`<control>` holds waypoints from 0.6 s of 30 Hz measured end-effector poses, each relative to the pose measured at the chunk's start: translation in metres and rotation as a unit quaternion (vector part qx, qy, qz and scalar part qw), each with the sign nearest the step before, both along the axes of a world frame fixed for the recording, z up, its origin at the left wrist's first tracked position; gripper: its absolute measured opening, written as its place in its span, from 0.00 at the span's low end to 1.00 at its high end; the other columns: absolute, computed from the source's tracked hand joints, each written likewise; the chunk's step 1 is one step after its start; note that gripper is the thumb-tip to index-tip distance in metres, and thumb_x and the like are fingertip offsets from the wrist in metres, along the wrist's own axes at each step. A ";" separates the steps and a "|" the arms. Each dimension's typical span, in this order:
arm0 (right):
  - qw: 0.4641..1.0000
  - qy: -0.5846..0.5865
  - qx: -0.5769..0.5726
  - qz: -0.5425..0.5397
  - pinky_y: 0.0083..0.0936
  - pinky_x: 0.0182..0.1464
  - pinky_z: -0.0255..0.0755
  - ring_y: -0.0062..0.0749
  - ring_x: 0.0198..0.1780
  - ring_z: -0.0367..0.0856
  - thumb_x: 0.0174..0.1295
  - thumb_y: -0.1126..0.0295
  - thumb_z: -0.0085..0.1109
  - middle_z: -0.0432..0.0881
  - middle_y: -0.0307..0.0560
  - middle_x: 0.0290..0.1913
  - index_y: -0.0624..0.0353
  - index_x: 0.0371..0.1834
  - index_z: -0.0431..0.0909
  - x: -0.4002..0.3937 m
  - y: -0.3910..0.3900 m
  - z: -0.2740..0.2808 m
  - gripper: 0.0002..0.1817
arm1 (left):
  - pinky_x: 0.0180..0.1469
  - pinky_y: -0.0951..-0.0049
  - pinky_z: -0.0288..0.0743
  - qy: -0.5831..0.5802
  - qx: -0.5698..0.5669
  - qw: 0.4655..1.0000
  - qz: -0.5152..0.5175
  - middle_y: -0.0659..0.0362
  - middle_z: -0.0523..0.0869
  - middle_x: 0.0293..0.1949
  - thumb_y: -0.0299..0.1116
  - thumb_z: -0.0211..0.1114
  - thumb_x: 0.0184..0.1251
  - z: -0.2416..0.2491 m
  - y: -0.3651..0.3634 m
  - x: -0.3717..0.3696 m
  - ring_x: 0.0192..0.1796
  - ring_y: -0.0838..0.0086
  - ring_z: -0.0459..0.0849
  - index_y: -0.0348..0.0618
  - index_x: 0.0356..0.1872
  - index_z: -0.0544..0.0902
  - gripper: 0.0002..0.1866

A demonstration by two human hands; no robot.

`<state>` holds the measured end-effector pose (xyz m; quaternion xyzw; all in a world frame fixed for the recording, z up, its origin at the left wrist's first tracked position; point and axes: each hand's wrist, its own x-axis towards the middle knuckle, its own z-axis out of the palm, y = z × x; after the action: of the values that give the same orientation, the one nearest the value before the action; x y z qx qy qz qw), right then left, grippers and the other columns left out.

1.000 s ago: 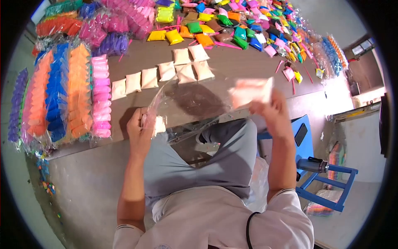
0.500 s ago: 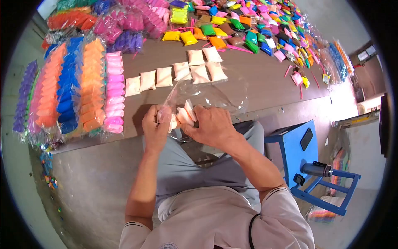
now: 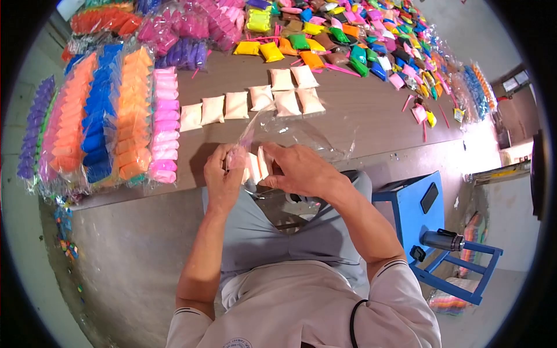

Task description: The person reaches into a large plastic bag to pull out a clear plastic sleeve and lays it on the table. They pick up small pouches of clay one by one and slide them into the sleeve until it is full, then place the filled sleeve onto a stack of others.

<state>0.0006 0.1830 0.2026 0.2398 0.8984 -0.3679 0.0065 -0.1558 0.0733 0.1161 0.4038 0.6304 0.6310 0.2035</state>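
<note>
Both my hands are at the table's near edge, around a clear plastic bag [image 3: 301,132] with cream packets [image 3: 255,167] in it. My left hand [image 3: 223,177] grips the bag's left side, fingers bent round it. My right hand [image 3: 299,168] presses on the packets from the right, its fingers closed against them. The bag's loose film spreads up and right over the table. Beyond it lie several loose cream packets [image 3: 237,105] in a staggered row, with two more behind at the right end.
Bagged stacks of coloured packets [image 3: 133,116] stand on the table [image 3: 371,130] at the left. A large heap of mixed packets [image 3: 360,40] covers the back. At the right, a blue stool [image 3: 415,214] holds a phone [image 3: 429,197] and a bottle [image 3: 444,239].
The packets between my hands now stand more upright and closer together. My right hand has shifted slightly, its thumb lower on them. The whole view has moved a little.
</note>
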 end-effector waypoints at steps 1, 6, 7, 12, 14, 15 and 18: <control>1.000 0.005 0.016 0.000 0.46 0.42 0.74 0.57 0.38 0.83 0.54 0.63 0.71 0.84 0.54 0.29 0.63 0.41 0.72 0.000 0.000 -0.002 0.20 | 0.40 0.72 0.73 0.005 -0.001 1.000 0.001 0.57 0.82 0.30 0.37 0.64 0.66 0.000 0.000 0.000 0.35 0.76 0.78 0.33 0.40 0.81 0.14; 1.000 -0.017 0.020 0.005 0.46 0.42 0.73 0.59 0.39 0.83 0.54 0.62 0.71 0.85 0.58 0.32 0.65 0.49 0.71 -0.003 -0.001 -0.006 0.26 | 0.40 0.74 0.71 0.020 -0.031 0.999 0.002 0.60 0.81 0.31 0.34 0.62 0.68 0.006 -0.002 0.001 0.35 0.78 0.76 0.33 0.40 0.81 0.12; 1.000 -0.011 0.024 0.011 0.46 0.41 0.73 0.58 0.39 0.83 0.55 0.62 0.71 0.85 0.58 0.32 0.65 0.50 0.72 -0.002 0.001 -0.008 0.26 | 0.38 0.76 0.69 0.018 -0.027 0.999 0.008 0.63 0.79 0.31 0.33 0.60 0.70 0.008 0.000 0.003 0.35 0.81 0.73 0.34 0.39 0.81 0.10; 0.999 0.015 0.029 0.018 0.45 0.39 0.74 0.56 0.36 0.83 0.56 0.65 0.69 0.85 0.55 0.30 0.64 0.53 0.74 0.014 0.004 0.004 0.25 | 0.42 0.73 0.72 0.031 -0.028 0.999 0.019 0.57 0.83 0.32 0.34 0.64 0.68 -0.003 -0.003 -0.001 0.37 0.76 0.78 0.34 0.40 0.82 0.11; 0.998 0.047 -0.008 0.035 0.41 0.36 0.75 0.52 0.33 0.83 0.57 0.66 0.69 0.84 0.55 0.30 0.66 0.51 0.76 0.026 0.005 0.028 0.22 | 0.43 0.72 0.73 0.048 -0.035 0.998 0.016 0.57 0.83 0.32 0.35 0.64 0.68 -0.002 -0.003 -0.002 0.37 0.76 0.78 0.34 0.40 0.82 0.12; 0.994 0.092 -0.012 0.053 0.33 0.33 0.75 0.42 0.31 0.85 0.60 0.66 0.68 0.84 0.52 0.28 0.67 0.47 0.79 0.037 0.007 0.045 0.18 | 0.41 0.71 0.72 0.035 -0.039 0.999 0.016 0.57 0.82 0.32 0.35 0.64 0.69 0.003 -0.002 0.000 0.36 0.75 0.77 0.34 0.39 0.82 0.12; 0.957 0.284 -0.040 -0.039 0.26 0.32 0.74 0.27 0.30 0.84 0.65 0.66 0.65 0.84 0.44 0.27 0.67 0.43 0.81 0.071 0.023 0.076 0.13 | 0.40 0.70 0.71 0.026 -0.054 0.998 0.009 0.57 0.81 0.31 0.35 0.63 0.69 -0.006 -0.005 -0.003 0.35 0.74 0.77 0.34 0.39 0.81 0.12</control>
<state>0.0712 0.2060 0.2788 0.1603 0.8376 -0.4566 -0.2534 -0.1592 0.0684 0.1096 0.4028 0.6722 0.5870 0.2035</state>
